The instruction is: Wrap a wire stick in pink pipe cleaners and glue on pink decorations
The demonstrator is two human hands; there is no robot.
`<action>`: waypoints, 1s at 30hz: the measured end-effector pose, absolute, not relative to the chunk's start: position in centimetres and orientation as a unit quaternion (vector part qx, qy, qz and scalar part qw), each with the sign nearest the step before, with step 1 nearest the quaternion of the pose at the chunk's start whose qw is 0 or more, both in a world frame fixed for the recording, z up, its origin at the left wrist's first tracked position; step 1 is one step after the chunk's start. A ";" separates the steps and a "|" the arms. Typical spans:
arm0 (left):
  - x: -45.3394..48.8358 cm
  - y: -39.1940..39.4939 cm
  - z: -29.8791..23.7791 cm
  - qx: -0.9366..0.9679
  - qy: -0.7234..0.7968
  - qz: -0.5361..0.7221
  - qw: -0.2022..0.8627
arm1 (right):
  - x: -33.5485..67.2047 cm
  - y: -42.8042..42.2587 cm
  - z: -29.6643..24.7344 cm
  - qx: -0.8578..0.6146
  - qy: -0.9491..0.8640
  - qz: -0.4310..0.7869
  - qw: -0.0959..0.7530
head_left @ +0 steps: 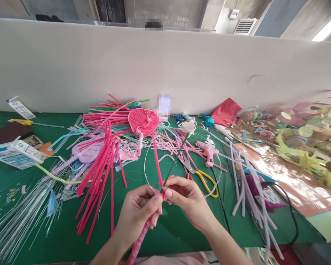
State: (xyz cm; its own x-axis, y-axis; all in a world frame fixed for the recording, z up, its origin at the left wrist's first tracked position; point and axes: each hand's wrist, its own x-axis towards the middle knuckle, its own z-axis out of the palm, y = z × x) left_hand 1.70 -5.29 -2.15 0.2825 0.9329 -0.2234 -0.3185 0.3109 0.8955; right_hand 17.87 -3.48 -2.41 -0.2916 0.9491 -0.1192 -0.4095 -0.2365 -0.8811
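My left hand (135,213) is closed around a pink-wrapped rod (138,241) that slants down toward my lap. Beside it, the thumb and fingers of my right hand (187,198) pinch a bright pink pipe cleaner (157,158) at the rod's upper end. That strand rises toward a round pink pipe-cleaner panel (143,123) with small knots on it. From between my fingers a dark green stick (175,161) runs up to a whitish cup-shaped piece (188,126). A thin wire loop (145,165) curves out behind my hands; its fastening is hidden.
Bundles of pink pipe cleaners (96,184) and silver wires (19,224) lie to the left. Yellow-handled scissors (206,182) and a pink glue gun (209,151) with a black cord sit right of centre. Lilac strips (244,180) and paper scraps (300,125) lie further right. A white partition (99,66) stands behind.
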 end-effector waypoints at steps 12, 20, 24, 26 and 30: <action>2.2 -5.4 -2.1 0.380 0.440 0.450 0.678 | 16.7 -4.7 -3.4 -0.395 -0.349 0.672 0.521; 2.2 -5.1 -3.4 0.419 0.422 0.445 0.670 | 17.0 -4.4 -3.8 -0.354 -0.301 0.726 0.506; 2.2 -5.3 -3.7 0.410 0.416 0.463 0.666 | 16.9 -4.3 -4.2 -0.340 -0.275 0.740 0.511; 2.2 -5.3 -3.7 0.397 0.421 0.474 0.664 | 17.0 -4.4 -4.2 -0.337 -0.261 0.733 0.530; 2.6 -5.4 -3.1 0.359 0.438 0.509 0.649 | 17.3 -4.5 -3.6 -0.347 -0.240 0.713 0.560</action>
State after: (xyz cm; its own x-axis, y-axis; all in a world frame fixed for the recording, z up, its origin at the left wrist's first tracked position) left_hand 2.61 -5.42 -3.12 0.0989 0.9741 -0.2033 -0.3451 0.2252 0.9112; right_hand 17.29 -4.52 -3.62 -0.1326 0.9651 -0.2260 -0.6319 -0.2580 -0.7308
